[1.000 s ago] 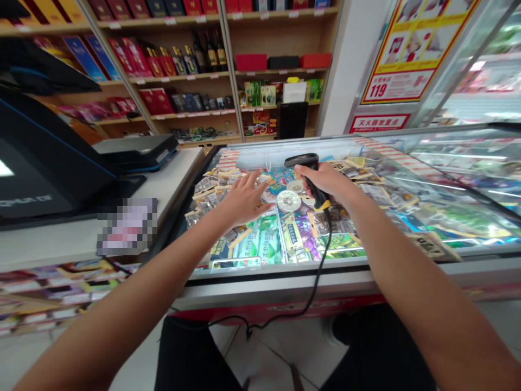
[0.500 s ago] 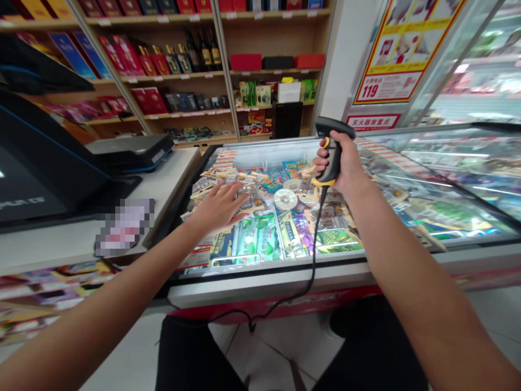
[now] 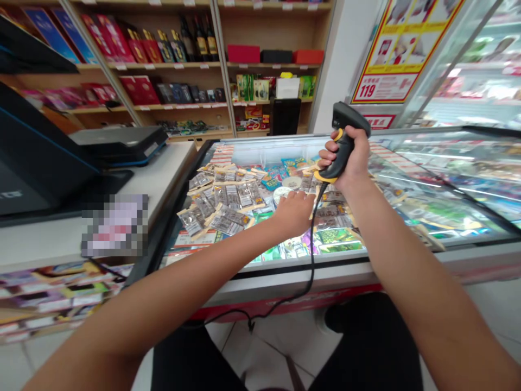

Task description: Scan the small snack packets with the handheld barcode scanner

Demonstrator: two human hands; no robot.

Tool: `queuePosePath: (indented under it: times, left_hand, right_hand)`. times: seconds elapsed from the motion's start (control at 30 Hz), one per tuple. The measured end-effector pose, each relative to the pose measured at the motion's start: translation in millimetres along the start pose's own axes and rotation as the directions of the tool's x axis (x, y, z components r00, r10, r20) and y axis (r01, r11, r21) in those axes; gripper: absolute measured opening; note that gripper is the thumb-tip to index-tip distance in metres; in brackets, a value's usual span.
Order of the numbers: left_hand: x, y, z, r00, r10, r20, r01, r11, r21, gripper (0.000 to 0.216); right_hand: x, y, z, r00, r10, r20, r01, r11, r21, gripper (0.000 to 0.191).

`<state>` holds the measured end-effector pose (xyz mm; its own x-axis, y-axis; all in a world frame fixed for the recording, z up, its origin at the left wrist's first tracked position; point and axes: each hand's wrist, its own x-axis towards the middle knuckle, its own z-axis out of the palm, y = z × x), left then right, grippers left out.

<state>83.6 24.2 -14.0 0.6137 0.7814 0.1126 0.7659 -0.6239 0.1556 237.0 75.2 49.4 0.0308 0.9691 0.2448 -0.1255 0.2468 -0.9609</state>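
My right hand [image 3: 353, 157] is wrapped round the grip of a black and yellow barcode scanner [image 3: 344, 138], held upright above the glass lid of a chest freezer [image 3: 309, 260]. Its black cable [image 3: 311, 255] hangs down over the freezer's front edge. My left hand [image 3: 293, 214] rests palm down on the glass, fingers curled over a round white tub [image 3: 281, 193], among several small packets [image 3: 228, 201] strewn over the lid. I cannot see whether the left fingers grip anything.
A black till screen [image 3: 36, 157] and a flat black device [image 3: 118, 142] stand on the white counter [image 3: 163, 179] at left. Shelves of boxes and bottles [image 3: 195, 43] fill the back wall. A second glass freezer lid [image 3: 456, 179] extends right. A red and yellow poster [image 3: 399, 49] hangs behind.
My right hand has lifted the scanner from the packets and raised it upright to the right. My left hand has slid right across the glass to the round tub.
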Motion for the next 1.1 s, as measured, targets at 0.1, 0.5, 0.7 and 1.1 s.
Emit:
queuePosePath:
  times: [0.1,0.5,0.7,1.1]
  left_hand:
    - [6.1,-3.6,-3.5,0.994,0.022,0.105,-0.018,0.999,-0.038,0.029]
    - [-3.9,18.3,11.8,0.998,-0.046,0.032,0.049,0.994,-0.101,0.055]
    - [-12.0,-26.4,-15.1,0.976,-0.182,-0.119,0.136,0.937,-0.321,0.023]
    - [12.5,-140.3,-41.1,0.607,-0.747,-0.270,-0.142,0.232,-0.962,0.028]
  right_hand:
    - [-2.4,-0.3,1.9,1.000,0.001,-0.022,0.002,0.986,0.169,0.041]
    - [-21.8,-11.6,5.3,0.990,-0.080,0.119,0.056,0.979,0.195,0.032]
    - [-15.2,1.0,-2.6,0.813,-0.174,0.556,-0.356,0.608,0.710,0.015]
    - [-28.3,20.4,35.9,0.791,0.349,0.502,-0.379,0.924,-0.046,0.024]
